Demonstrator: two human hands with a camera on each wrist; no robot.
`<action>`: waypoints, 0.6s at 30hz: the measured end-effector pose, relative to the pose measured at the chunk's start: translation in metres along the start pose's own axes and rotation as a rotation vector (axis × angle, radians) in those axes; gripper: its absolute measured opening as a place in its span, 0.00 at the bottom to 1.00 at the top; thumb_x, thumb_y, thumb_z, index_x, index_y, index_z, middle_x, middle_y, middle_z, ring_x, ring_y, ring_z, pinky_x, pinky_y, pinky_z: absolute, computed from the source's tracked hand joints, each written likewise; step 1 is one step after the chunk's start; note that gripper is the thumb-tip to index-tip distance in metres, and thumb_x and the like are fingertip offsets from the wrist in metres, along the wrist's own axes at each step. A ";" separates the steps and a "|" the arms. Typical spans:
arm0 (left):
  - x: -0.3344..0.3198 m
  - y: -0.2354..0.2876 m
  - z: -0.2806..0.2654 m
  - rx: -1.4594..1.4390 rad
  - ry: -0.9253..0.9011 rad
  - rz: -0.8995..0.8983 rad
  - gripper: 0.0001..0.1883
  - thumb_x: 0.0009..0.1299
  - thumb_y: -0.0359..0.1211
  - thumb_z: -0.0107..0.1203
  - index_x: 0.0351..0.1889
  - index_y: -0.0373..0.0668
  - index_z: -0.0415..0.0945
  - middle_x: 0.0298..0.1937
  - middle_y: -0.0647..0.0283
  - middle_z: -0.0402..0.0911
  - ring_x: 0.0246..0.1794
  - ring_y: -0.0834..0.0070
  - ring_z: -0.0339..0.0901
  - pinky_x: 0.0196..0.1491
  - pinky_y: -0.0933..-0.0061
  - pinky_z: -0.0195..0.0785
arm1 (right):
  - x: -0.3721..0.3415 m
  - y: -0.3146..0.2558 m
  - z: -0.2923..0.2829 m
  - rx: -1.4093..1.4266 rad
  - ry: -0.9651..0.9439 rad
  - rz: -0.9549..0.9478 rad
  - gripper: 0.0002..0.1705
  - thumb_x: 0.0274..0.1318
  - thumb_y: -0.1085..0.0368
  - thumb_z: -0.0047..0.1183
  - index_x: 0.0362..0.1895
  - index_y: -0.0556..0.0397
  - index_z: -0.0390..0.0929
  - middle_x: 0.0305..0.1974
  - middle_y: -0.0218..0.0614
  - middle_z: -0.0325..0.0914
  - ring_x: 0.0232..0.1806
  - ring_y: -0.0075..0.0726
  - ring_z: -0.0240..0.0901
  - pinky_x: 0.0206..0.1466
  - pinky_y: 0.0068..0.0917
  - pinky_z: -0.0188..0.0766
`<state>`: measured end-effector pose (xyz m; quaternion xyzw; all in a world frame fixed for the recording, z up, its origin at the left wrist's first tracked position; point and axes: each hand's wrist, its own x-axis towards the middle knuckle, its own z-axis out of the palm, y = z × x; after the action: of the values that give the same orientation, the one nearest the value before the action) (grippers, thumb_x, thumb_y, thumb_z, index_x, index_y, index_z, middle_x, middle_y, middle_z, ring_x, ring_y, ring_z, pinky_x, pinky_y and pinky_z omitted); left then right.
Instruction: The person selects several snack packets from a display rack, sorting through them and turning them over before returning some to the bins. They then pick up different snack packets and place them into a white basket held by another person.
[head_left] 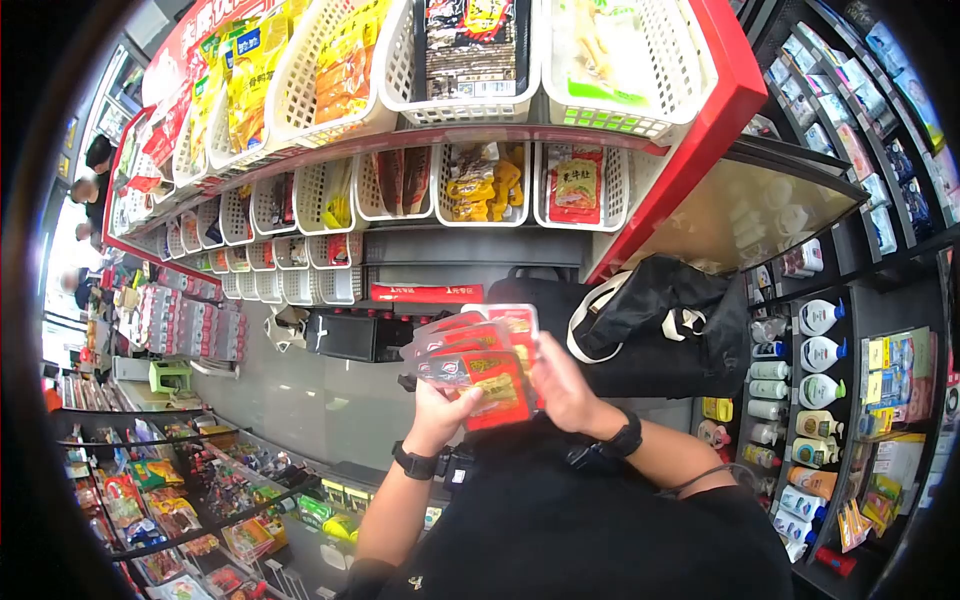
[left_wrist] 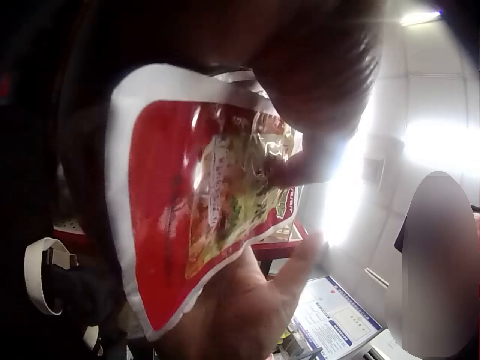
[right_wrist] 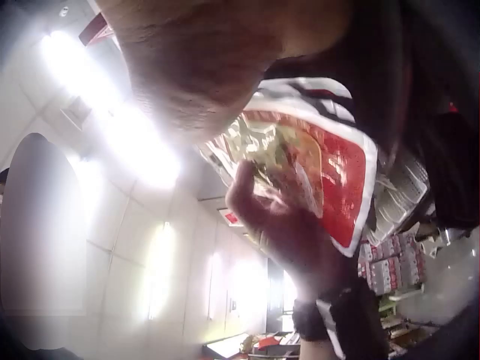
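Appears to be partway through gathering and evening up a bunch of red packets point(head_left: 495, 390), judging by the fanned, uneven edges; probably calls next for tapping those edges level between both hands, then for laying the bunch in a basket or passing it to one hand; also calls, by the look of the slick plastic, for care against letting a packet slide out of the fan.

Holds the bunch in the left hand point(head_left: 440, 418), with fingers curled round the lower left edge, nearly closed, and thumb laid across the front packet; touches the opposite edge with the right hand point(head_left: 565, 388), with fingers fairly straight and thumb spread away in the left wrist view; seems to steady or push there rather than grip; cannot tell how hard, nor how many packets in all.

Sits in front of the black top point(head_left: 610, 520), between both hands, above the grey floor point(head_left: 265, 370); farther ahead, a white basket point(head_left: 615, 190) with a similar-looking red pack point(head_left: 575, 190) inside; off to the right, a black bag point(head_left: 655, 295); on the left wrist, a dark band point(head_left: 415, 462).
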<state>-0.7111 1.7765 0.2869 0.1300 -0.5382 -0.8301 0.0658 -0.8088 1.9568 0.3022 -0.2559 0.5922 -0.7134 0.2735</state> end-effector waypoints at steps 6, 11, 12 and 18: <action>0.007 0.000 0.002 -0.224 -0.018 -0.043 0.57 0.55 0.29 0.66 0.74 0.46 0.33 0.65 0.56 0.63 0.64 0.67 0.64 0.62 0.63 0.64 | 0.009 0.009 0.022 -0.119 -0.044 0.064 0.34 0.58 0.61 0.57 0.61 0.61 0.54 0.51 0.45 0.72 0.55 0.34 0.70 0.58 0.32 0.65; 0.005 0.006 -0.005 -0.159 0.017 -0.108 0.35 0.59 0.28 0.62 0.64 0.37 0.58 0.55 0.58 0.74 0.55 0.70 0.74 0.57 0.68 0.67 | 0.016 0.013 0.029 -0.390 -0.013 -0.044 0.33 0.58 0.56 0.53 0.61 0.63 0.57 0.52 0.55 0.69 0.55 0.54 0.68 0.59 0.41 0.64; 0.005 0.008 -0.004 -0.148 0.040 -0.096 0.33 0.60 0.28 0.61 0.63 0.37 0.60 0.54 0.58 0.75 0.53 0.70 0.75 0.57 0.68 0.68 | 0.021 0.020 0.026 -0.569 0.014 -0.165 0.33 0.58 0.56 0.52 0.60 0.63 0.58 0.52 0.56 0.68 0.55 0.55 0.66 0.60 0.43 0.62; -0.005 0.005 -0.027 -0.401 0.202 -0.079 0.26 0.62 0.26 0.56 0.59 0.37 0.63 0.51 0.57 0.76 0.50 0.67 0.78 0.54 0.64 0.73 | 0.071 -0.002 -0.006 -0.828 0.093 -0.487 0.25 0.52 0.63 0.52 0.53 0.61 0.68 0.51 0.51 0.68 0.54 0.56 0.63 0.60 0.44 0.59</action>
<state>-0.6987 1.7519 0.2812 0.2180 -0.3477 -0.9051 0.1113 -0.8646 1.9123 0.3063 -0.4422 0.7610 -0.4717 -0.0531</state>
